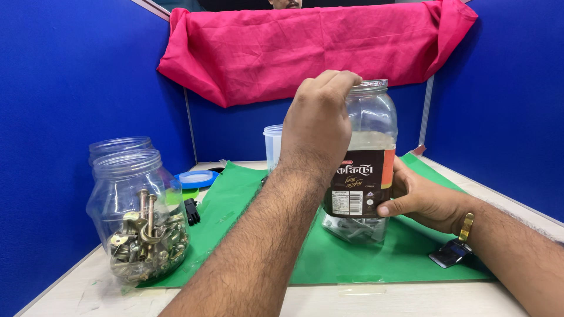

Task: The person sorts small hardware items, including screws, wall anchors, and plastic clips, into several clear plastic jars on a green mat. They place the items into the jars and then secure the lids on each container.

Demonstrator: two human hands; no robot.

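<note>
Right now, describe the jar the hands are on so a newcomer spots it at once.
On the green mat, mid-desk, stands a tall clear plastic jar. The left hand covers its mouth; the right hand grips its side. Only this jar has a dark label.

Clear plastic jar with dark label point(369, 176): upright on green mat point(329, 258) at table centre, lid off, mouth open at 12 o'clock, metal hardware piled at bottom, upper part empty.

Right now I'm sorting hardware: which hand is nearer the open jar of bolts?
Left. The left hand grips the top of the labelled jar, closer to the jar of bolts at the far left. The right hand holds the labelled jar's far side.
</note>
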